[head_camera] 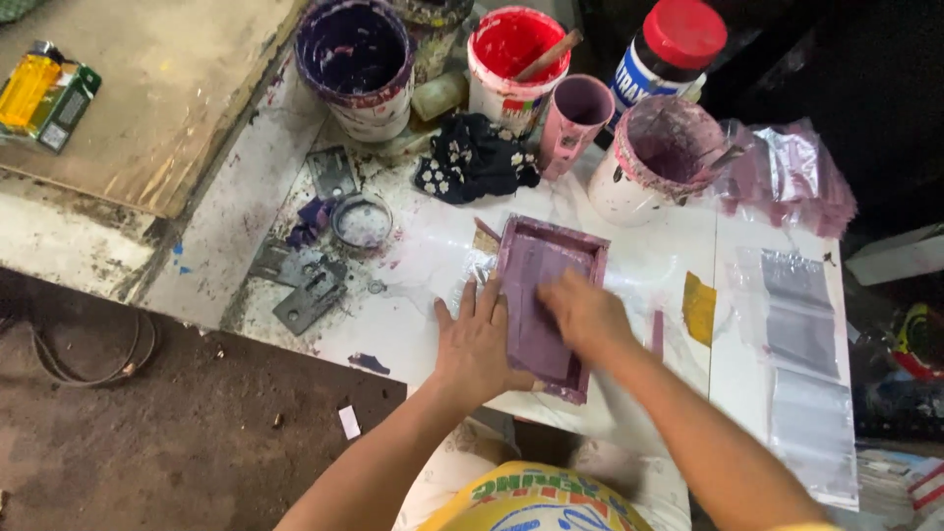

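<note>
The purple-stained frame was steadied at its near-left edge by the flat, open left hand, while the right hand, blurred and its grip not discernible, was pressed inside it on the white surface. Beyond the hands, paint pots were kept, seemingly within reach.

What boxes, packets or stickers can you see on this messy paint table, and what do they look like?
Packet: far left on the brown board, flat, yellow and green.
Labelled jar: back of the table, round, red lid, white and blue label.
Clear bags: back right, crinkly stack, purple-stained.
Paper scrap: on the floor, small, white.
</note>
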